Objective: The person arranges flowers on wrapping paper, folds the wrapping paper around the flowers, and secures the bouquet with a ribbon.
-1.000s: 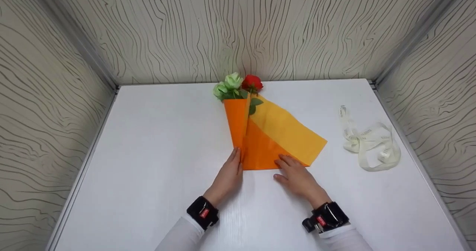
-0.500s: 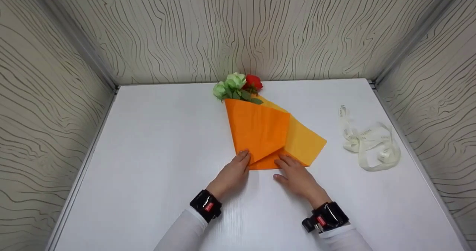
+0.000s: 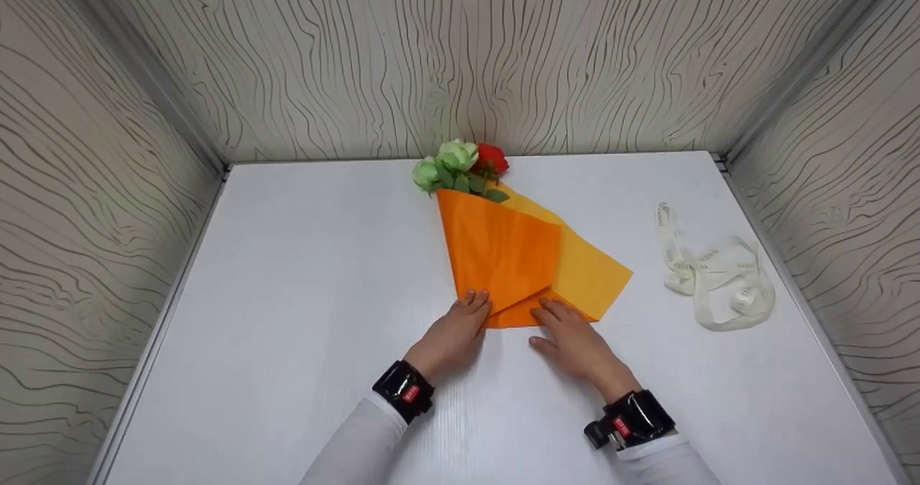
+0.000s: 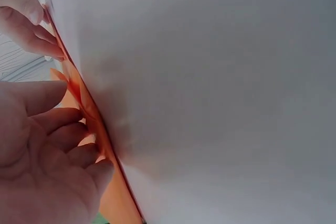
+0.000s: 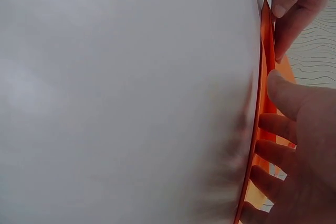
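Note:
A sheet of orange wrapping paper (image 3: 503, 248) lies on the table, its left side folded over towards the right. Light green roses (image 3: 458, 156) and a red rose (image 3: 491, 159) stick out of its top with some leaves, while their stems are hidden under the fold. My left hand (image 3: 447, 338) presses the lower left of the fold with relaxed fingers. On the lower right of the paper, the fingertips of my right hand (image 3: 573, 340) rest near the bottom edge. Both wrist views show the paper's edge from low down, with loosely bent fingers against it.
A loosely coiled cream ribbon (image 3: 708, 276) with printed letters lies at the right of the white table (image 3: 302, 276). The yellow inner side of the paper (image 3: 593, 266) spreads out to the right. Patterned walls (image 3: 460, 54) stand behind and on both sides.
The left flap of the paper, upright at first, has come down to the right over the stems. My left hand has slid slightly right onto the fold; my right hand has stayed put.

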A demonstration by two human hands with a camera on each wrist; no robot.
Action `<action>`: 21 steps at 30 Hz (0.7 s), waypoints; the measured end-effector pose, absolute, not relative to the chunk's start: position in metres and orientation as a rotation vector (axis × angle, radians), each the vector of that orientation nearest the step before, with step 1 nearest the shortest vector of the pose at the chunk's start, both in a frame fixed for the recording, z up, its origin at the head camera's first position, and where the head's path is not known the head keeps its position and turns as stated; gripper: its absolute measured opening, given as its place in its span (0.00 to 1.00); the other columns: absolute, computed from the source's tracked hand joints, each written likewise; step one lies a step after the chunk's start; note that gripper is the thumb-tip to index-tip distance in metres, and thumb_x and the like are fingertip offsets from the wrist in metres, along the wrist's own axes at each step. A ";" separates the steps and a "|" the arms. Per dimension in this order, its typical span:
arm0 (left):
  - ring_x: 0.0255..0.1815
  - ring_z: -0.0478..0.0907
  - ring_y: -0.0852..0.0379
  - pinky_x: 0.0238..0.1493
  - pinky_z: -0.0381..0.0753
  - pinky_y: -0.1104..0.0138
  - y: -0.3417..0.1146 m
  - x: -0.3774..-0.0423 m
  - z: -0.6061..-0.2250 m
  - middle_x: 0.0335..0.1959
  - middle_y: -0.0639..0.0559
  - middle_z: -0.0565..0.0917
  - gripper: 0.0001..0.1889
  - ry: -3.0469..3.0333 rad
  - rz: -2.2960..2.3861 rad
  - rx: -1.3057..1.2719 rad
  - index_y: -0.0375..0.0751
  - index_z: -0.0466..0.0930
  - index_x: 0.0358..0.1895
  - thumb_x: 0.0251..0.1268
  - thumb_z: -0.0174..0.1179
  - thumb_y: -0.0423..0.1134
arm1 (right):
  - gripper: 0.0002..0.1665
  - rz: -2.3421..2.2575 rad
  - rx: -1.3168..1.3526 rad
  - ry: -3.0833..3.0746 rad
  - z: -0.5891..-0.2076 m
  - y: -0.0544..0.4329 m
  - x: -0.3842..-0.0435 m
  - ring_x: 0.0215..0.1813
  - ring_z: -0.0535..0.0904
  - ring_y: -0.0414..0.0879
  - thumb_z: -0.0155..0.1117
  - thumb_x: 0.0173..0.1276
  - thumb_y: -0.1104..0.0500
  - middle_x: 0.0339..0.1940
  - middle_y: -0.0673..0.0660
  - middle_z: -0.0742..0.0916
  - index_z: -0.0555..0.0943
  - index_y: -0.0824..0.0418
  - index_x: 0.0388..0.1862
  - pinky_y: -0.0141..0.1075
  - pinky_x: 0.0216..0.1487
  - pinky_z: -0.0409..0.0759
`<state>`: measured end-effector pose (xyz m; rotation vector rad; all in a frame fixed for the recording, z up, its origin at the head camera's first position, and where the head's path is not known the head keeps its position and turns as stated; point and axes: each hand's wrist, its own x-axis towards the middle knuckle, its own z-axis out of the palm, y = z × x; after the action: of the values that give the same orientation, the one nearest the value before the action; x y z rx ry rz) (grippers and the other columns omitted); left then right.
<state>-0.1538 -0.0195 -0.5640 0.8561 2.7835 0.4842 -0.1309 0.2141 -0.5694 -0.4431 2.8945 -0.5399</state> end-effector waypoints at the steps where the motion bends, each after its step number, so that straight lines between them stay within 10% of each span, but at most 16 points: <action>1: 0.68 0.48 0.51 0.62 0.53 0.59 -0.019 -0.154 -0.564 0.67 0.49 0.55 0.24 2.780 0.473 0.862 0.41 0.57 0.66 0.68 0.44 0.41 | 0.33 -0.540 -0.443 2.896 -0.570 0.214 -0.131 0.67 0.54 0.50 0.55 0.61 0.42 0.66 0.53 0.64 0.66 0.54 0.63 0.48 0.62 0.56; 21: 0.67 0.49 0.50 0.63 0.51 0.56 -0.016 -0.149 -0.561 0.67 0.49 0.57 0.30 2.829 0.204 0.893 0.42 0.59 0.65 0.62 0.51 0.51 | 0.31 -0.535 -0.420 2.961 -0.559 0.211 -0.131 0.64 0.59 0.49 0.56 0.60 0.42 0.64 0.53 0.66 0.69 0.53 0.61 0.48 0.60 0.59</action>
<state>-0.1494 -0.0164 -0.5611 0.8929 2.8291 0.2040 -0.1312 0.2113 -0.5595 -0.4201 2.9613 -0.5354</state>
